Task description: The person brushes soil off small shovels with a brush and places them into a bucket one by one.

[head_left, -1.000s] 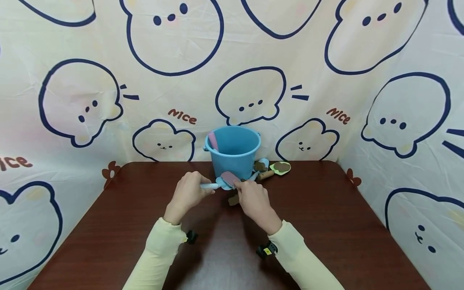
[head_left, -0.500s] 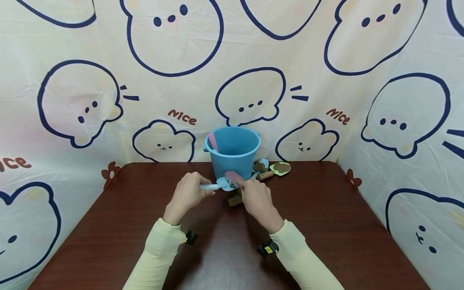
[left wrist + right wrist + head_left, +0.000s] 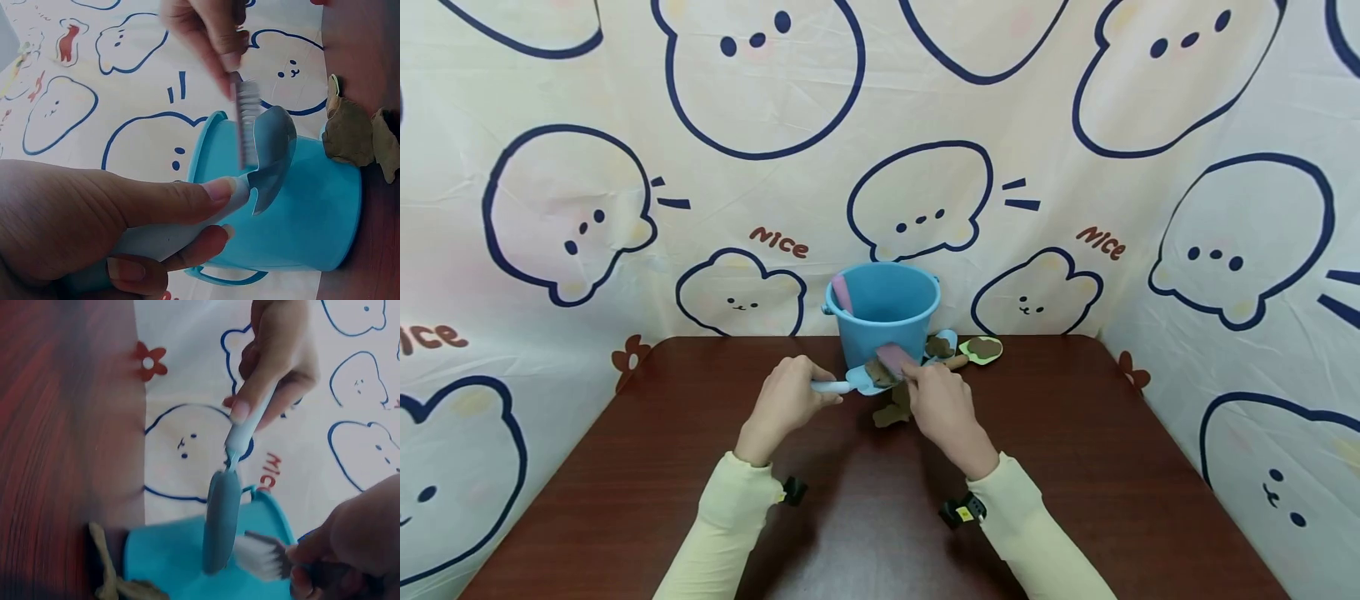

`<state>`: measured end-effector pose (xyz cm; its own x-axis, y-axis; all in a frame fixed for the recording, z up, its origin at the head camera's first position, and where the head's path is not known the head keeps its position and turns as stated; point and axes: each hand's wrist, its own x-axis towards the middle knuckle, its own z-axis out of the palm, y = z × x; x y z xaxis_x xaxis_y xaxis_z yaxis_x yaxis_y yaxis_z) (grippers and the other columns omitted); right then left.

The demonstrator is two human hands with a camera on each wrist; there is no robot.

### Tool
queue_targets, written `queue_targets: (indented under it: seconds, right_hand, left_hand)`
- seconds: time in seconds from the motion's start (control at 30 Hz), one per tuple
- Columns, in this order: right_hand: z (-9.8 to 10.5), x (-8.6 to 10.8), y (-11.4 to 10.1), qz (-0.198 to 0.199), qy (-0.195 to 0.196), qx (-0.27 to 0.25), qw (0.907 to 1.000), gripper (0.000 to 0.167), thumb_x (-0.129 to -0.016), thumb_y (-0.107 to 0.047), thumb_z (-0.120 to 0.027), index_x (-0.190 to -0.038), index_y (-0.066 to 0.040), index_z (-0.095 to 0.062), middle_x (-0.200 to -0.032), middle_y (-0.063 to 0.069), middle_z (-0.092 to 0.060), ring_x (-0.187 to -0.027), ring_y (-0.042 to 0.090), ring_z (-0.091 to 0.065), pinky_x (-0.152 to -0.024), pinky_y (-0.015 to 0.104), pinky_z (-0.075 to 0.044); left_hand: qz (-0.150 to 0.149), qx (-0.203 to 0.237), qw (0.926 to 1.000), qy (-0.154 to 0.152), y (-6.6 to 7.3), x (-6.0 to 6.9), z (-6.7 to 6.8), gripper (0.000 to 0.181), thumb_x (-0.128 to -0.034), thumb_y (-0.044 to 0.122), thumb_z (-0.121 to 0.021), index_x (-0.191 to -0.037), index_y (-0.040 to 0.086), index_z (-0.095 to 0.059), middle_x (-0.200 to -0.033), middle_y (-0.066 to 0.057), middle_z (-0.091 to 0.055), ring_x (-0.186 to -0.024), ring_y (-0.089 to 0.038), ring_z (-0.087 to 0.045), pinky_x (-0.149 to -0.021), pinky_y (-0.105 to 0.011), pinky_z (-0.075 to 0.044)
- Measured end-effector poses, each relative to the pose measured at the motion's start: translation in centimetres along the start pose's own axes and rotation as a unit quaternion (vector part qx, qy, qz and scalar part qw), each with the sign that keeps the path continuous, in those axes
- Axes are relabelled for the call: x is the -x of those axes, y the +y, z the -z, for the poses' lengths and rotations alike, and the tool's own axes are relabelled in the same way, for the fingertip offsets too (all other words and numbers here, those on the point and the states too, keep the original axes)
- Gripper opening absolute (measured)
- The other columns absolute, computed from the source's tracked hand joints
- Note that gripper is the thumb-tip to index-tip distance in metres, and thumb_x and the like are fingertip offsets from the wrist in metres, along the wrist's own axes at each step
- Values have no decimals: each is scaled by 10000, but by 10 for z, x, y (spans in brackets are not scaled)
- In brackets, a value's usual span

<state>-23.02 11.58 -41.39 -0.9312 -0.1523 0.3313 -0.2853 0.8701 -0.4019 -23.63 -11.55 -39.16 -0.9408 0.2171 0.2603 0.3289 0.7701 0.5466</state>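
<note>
My left hand grips the pale handle of a small blue toy shovel, with the thumb along the handle. A brown patch lies on its blade in the head view. In my right hand is a brush with a mauve-pink back. Its whitish bristles face the blade and look blurred in the left wrist view; whether they touch it I cannot tell. Both tools are held up in front of a light blue bucket. Thin brown pieces lie on the table below them.
A pink handle-like thing leans inside the bucket. Right of the bucket lie another blue shovel and a green-edged shovel, both with brown patches. Behind the brown table hangs a patterned cloth.
My right hand and the brush have moved rightward over the shovel, uncovering more of the brown patch on the blade and the pieces below. My left hand and the shovel have barely moved.
</note>
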Motion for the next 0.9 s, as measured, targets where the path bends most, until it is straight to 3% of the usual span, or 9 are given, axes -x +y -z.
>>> queue_targets:
  seconds: [0.13, 0.33, 0.6, 0.9]
  right_hand:
    - [1, 7, -14, 242, -212, -76, 9995, 315, -1011, -193, -644, -1321, -202, -704, -996, 80, -722, -676, 159, -586, -489, 297, -465]
    - [-7, 14, -25, 572, -316, 386, 9971, 182, -997, -179, -663, -1153, -192, -757, -824, 45, -640, -656, 155, -557, -486, 300, -471]
    - [-15, 8, -16, 507, -152, 831, 9951, 164, -1007, -142, -629, -1106, -188, -751, -772, 58, -630, -612, 210, -589, -438, 326, -461]
    - [-13, 0, 0, 297, -87, 663, 9973, 171, -1015, -131, -608, -873, -195, -678, -657, 14, -546, -518, 186, -513, -416, 319, -415]
  left_hand:
    - [1, 33, 10000, -11, 1, 0, -1, 228, -778, 139, -895, -961, 28, -817, -861, -73, -774, -726, -184, -667, -691, -378, -591]
    - [-23, -70, 10000, 32, 3, 0, 0, 230, -777, 141, -896, -960, 26, -817, -863, -74, -773, -730, -185, -667, -693, -385, -592]
    - [0, -96, 9999, -96, 4, -2, -1, 201, -778, 134, -893, -931, 28, -818, -836, -66, -768, -689, -169, -640, -652, -357, -576]
    - [71, -18, 9997, -224, 2, -1, 0, 191, -777, 126, -893, -929, 37, -822, -844, -59, -766, -713, -178, -633, -667, -362, -578]
